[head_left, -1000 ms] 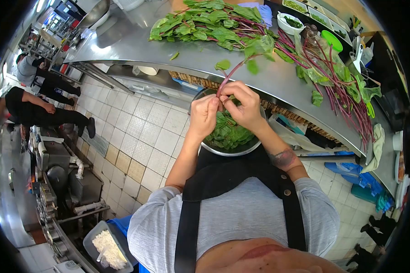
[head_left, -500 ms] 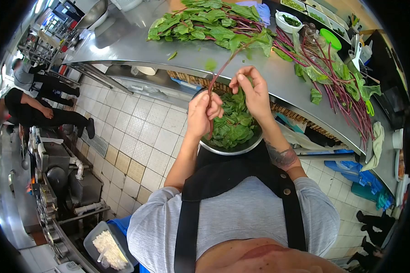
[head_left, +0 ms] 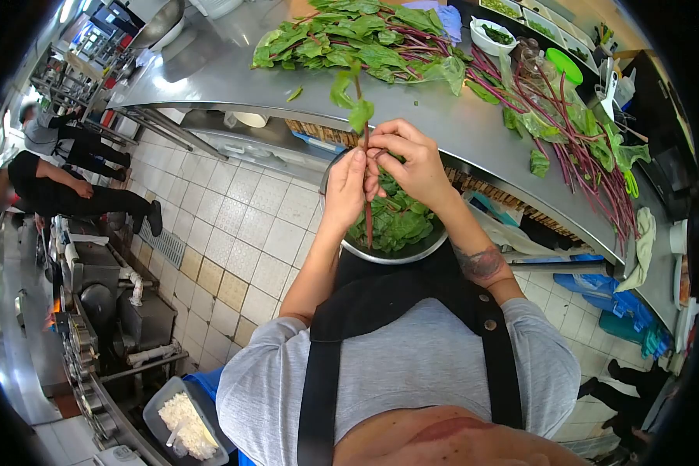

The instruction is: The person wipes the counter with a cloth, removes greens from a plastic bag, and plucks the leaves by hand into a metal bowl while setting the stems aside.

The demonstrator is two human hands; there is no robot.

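Note:
My left hand is closed around a reddish-purple leafy stem, which stands roughly upright with a few green leaves at its top. Close against it, my right hand pinches at the same stem, its fingertips partly hidden. Below both hands a metal bowl holds plucked green leaves. On the steel counter ahead lies a heap of leafy greens with purple stems. Further right, a pile of mostly bare purple stems reaches toward the counter's edge.
The steel counter runs across in front of me. A white bowl of chopped greens and a green lid stand at its back. Two people stand at left by the stoves. A grey tub of white food is behind me at lower left.
My right hand has moved left and down, from apart to the stem beside my left hand. The stem has swung from slanting right to nearly upright.

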